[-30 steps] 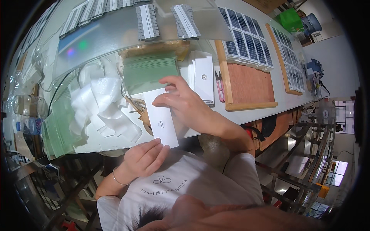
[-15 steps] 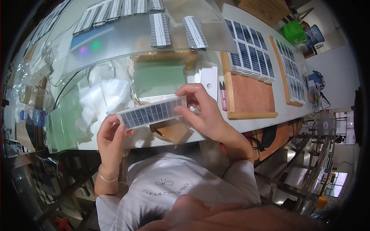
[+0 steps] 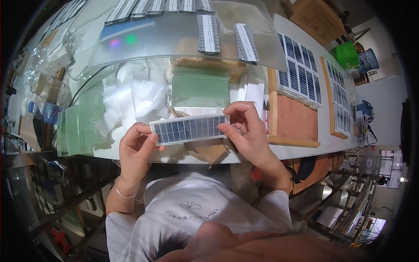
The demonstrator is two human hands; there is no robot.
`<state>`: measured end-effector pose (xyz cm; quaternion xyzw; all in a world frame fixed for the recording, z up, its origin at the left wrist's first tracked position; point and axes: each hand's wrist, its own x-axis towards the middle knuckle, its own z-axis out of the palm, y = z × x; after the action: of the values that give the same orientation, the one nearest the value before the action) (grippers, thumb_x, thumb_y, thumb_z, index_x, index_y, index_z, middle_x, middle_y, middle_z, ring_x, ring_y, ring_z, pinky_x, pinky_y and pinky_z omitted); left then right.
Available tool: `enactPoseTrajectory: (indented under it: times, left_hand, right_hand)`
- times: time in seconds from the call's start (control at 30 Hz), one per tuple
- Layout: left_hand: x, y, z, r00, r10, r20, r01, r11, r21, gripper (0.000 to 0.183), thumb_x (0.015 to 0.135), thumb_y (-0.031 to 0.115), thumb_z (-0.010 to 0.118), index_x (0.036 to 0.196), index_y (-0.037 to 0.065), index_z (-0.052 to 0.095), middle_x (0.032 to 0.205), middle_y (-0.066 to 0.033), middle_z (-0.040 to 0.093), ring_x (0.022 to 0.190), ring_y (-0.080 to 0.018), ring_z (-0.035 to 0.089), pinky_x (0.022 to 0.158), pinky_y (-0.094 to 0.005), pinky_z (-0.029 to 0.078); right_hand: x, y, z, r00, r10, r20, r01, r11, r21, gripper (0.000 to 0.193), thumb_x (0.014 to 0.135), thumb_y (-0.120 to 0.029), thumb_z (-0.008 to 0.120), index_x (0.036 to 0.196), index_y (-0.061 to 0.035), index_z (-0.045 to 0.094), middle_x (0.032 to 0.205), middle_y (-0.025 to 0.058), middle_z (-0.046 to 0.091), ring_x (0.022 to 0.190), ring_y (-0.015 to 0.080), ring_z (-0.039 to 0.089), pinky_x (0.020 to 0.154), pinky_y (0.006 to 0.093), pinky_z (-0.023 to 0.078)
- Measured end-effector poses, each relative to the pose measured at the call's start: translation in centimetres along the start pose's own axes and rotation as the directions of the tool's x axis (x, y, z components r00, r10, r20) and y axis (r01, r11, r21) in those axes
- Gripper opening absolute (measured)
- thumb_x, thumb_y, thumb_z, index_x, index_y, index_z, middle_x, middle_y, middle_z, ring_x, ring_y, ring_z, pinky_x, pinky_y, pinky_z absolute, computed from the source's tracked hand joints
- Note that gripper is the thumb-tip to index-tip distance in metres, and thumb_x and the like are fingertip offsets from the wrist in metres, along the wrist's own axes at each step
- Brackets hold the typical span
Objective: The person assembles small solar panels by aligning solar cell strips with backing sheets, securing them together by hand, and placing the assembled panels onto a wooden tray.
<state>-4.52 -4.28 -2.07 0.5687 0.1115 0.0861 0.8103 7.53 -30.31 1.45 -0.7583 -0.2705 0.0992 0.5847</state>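
Holding a white-framed solar panel (image 3: 190, 129), the left hand (image 3: 134, 150) and right hand (image 3: 251, 133) pinch its opposite short ends. Green sheets (image 3: 200, 87) lie stacked just beyond.

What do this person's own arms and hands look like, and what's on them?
The left hand and right hand are ungloved. A thin, pale, silvery bangle circles the left wrist; none shows on the right. Both arms have short, white sleeves, with bare forearms below.

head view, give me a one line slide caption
Left hand and right hand hold a white-framed solar panel by its ends, near stacked green sheets.
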Motion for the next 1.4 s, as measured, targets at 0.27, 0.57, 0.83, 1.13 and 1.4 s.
enactPoseTrajectory:
  times: [0.27,0.57,0.83,1.13,1.4]
  left_hand:
    - [-0.1,-0.1,0.1,0.999,-0.041,0.023,0.042,0.998,-0.044,0.004,0.099,-0.001,0.063,0.103,-0.001,0.062,0.097,-0.0067,0.069,0.08,-0.0125,0.067,0.073,-0.0262,0.059]
    - [-0.1,0.1,0.4,0.998,-0.067,0.017,0.068,0.997,-0.03,0.004,0.099,0.001,0.064,0.103,0.0,0.062,0.1,-0.0076,0.07,0.08,-0.0122,0.067,0.073,-0.0263,0.059]
    - [-0.8,-1.4,-0.1,0.989,-0.13,0.072,0.129,0.991,0.021,0.015,0.099,-0.004,0.061,0.113,-0.001,0.06,0.092,-0.0027,0.064,0.076,-0.0123,0.066,0.072,-0.0256,0.058]
    - [-1.5,-1.7,1.5,0.963,-0.252,0.099,0.25,0.968,0.031,0.05,0.1,-0.007,0.054,0.145,0.004,0.034,0.091,-0.0036,0.054,0.076,-0.0185,0.07,0.068,-0.0273,0.062]
    - [-2.0,-2.1,2.2,0.997,-0.071,0.04,0.06,0.971,0.232,0.056,0.097,-0.008,0.059,0.146,0.005,0.035,0.087,-0.0026,0.053,0.073,-0.0106,0.06,0.066,-0.023,0.058]
  right_hand:
    - [-0.5,0.2,0.1,1.0,0.005,-0.024,-0.004,0.998,0.055,0.032,0.093,-0.002,0.074,0.118,-0.0027,0.053,0.094,0.0043,0.057,0.082,0.009,0.059,0.072,0.0251,0.055]
    - [-0.7,0.3,0.0,1.0,0.02,-0.017,-0.019,0.996,0.084,0.03,0.095,-0.001,0.071,0.118,-0.0016,0.051,0.1,0.0063,0.057,0.085,0.0109,0.058,0.071,0.0256,0.054]
    - [-1.6,-1.0,-1.6,0.967,0.186,0.176,-0.181,0.982,-0.043,0.024,0.095,0.004,0.068,0.114,-0.0027,0.057,0.114,0.0046,0.054,0.092,0.0082,0.056,0.08,0.0225,0.05]
    - [-2.3,1.3,-2.2,0.941,0.203,0.272,-0.146,0.965,-0.217,0.013,0.095,-0.007,0.07,0.107,-0.0066,0.066,0.109,0.0063,0.057,0.083,0.0135,0.054,0.076,0.0278,0.048]
    - [-2.9,0.3,-2.5,0.953,0.075,0.293,0.006,0.964,-0.267,0.024,0.097,-0.008,0.066,0.119,-0.0072,0.056,0.113,0.0125,0.053,0.099,0.0273,0.061,0.085,0.0383,0.051]
